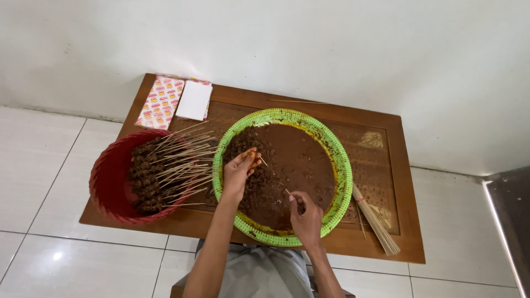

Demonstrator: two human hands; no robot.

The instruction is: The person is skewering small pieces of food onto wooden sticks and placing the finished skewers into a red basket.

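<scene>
A green round tray holds brown marinated meat pieces and sauce. My left hand pinches a small piece of meat over the heap, fingers stained orange. My right hand grips a thin bamboo skewer whose tip points up-left toward my left hand's fingers. Left of the tray, a red round basket holds several finished meat skewers, sticks fanning right.
Everything rests on a low wooden table on a white tiled floor, against a white wall. A bundle of bare bamboo sticks lies at the table's right. Patterned paper wrappers lie at the back left.
</scene>
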